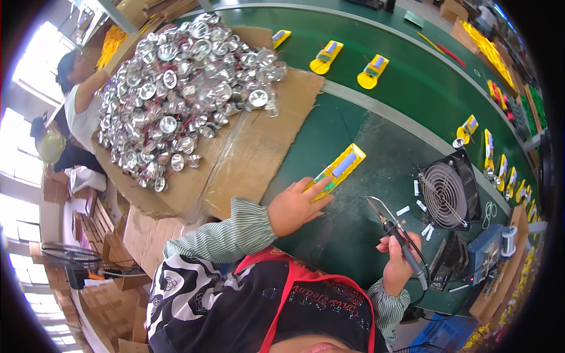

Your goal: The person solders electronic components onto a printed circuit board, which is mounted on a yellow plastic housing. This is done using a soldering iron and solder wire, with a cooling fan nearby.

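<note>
In my left hand (pixel 301 205) is the near end of a yellow flashlight housing (pixel 351 160), its open side facing up. A blue-violet cylindrical battery and a small green circuit board show inside it. My fingers press at the board end and hide part of it. My right hand (pixel 398 259) grips a soldering iron (pixel 406 250) with a dark handle. The iron's tip points up and left, apart from the housing, and a thin bent metal tube runs alongside it.
A heap of reflector lamp heads (pixel 176 88) lies on cardboard (pixel 259 147) at left. A small black fan (pixel 444 194) stands at right near small white pieces (pixel 403 210). Yellow housings (pixel 372 72) sit on the green conveyor (pixel 412 88) beyond. Another person (pixel 82 106) is at far left.
</note>
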`<action>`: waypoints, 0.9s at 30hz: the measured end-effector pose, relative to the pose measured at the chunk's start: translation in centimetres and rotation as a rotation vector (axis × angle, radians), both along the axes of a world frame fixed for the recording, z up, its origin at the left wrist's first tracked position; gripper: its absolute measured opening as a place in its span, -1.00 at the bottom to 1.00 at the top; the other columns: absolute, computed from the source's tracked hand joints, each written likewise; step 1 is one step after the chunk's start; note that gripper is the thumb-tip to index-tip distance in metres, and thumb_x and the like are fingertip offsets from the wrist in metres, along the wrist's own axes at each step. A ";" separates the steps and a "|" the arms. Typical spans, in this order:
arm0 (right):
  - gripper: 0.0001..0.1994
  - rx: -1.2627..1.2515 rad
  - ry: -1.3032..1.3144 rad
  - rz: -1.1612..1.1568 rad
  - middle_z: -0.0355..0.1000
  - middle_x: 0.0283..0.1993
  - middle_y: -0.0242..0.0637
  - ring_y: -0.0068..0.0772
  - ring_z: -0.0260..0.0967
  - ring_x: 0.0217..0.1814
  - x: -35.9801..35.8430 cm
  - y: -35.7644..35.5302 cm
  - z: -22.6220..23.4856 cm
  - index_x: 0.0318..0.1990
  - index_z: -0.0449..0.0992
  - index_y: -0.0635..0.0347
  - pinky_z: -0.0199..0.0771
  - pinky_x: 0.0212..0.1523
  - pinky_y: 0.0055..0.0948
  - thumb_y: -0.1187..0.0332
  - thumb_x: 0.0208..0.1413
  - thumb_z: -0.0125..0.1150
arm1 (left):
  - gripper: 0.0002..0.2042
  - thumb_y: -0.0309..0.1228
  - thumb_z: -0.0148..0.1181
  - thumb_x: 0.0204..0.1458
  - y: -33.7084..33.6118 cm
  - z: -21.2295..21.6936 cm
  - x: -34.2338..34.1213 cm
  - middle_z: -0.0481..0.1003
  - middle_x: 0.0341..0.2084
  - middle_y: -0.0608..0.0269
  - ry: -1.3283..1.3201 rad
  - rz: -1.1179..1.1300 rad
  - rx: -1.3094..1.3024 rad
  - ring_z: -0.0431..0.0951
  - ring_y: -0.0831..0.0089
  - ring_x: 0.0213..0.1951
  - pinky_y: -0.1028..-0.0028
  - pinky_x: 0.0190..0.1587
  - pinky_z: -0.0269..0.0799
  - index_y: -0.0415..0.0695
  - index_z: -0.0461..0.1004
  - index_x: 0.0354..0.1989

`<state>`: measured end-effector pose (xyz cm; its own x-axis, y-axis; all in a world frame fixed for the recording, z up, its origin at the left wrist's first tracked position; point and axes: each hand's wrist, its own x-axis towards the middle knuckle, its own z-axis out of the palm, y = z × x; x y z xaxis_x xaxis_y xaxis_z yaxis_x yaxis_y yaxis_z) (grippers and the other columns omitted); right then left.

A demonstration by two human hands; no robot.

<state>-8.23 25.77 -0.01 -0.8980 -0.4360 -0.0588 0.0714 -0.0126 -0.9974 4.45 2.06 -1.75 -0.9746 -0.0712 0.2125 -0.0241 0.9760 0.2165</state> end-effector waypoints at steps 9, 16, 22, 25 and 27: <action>-0.80 0.016 0.028 0.065 0.48 -0.43 -0.08 -0.40 0.45 -0.52 1.1 -0.6 0.7 -0.17 0.31 0.41 0.53 -0.43 -0.49 0.56 0.05 0.13 | -0.85 -0.36 0.17 -0.08 -8.5 2.6 13.7 0.46 -0.60 0.09 -0.014 0.965 0.039 0.50 0.11 -0.48 0.21 -0.40 0.39 -0.19 0.46 -0.51; -0.81 -0.004 0.044 0.132 0.48 -0.42 -0.08 -0.41 0.45 -0.51 1.4 -1.2 1.2 -0.19 0.31 0.41 0.53 -0.42 -0.50 0.56 0.05 0.12 | -0.80 -0.35 0.24 -0.06 -13.7 -0.4 18.1 0.47 -0.51 0.07 0.174 1.260 -0.086 0.48 0.18 -0.45 0.31 -0.34 0.37 -0.22 0.55 -0.34; -0.81 -0.003 0.012 0.132 0.48 -0.41 -0.08 -0.42 0.46 -0.49 1.5 -1.0 1.1 -0.18 0.32 0.42 0.55 -0.40 -0.50 0.56 0.06 0.12 | -0.84 -0.45 0.18 0.02 -14.6 0.1 16.0 0.48 -0.45 0.17 0.456 1.005 0.282 0.49 0.37 -0.39 0.49 -0.29 0.36 -0.27 0.56 -0.28; -0.81 -0.020 -0.009 0.142 0.49 -0.40 -0.07 -0.41 0.47 -0.47 1.5 -0.9 1.0 -0.18 0.33 0.43 0.55 -0.39 -0.50 0.57 0.05 0.13 | -0.83 -0.46 0.16 0.05 -13.1 0.9 13.6 0.52 -0.44 0.28 0.414 0.875 0.535 0.49 0.52 -0.34 0.59 -0.24 0.36 -0.31 0.55 -0.24; -0.81 -0.006 -0.018 0.133 0.49 -0.40 -0.07 -0.41 0.48 -0.46 1.5 -1.0 1.2 -0.19 0.33 0.43 0.56 -0.38 -0.50 0.58 0.05 0.13 | -0.83 -0.49 0.13 0.06 -11.6 1.6 11.3 0.53 -0.46 0.24 0.321 0.775 0.782 0.51 0.57 -0.38 0.58 -0.27 0.40 -0.33 0.53 -0.24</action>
<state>-6.71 24.79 1.14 -0.8311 -0.5516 -0.0710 0.0904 -0.0081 -0.9959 15.78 -9.53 -0.20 -0.5197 -0.8509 0.0769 -0.3943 0.3187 0.8620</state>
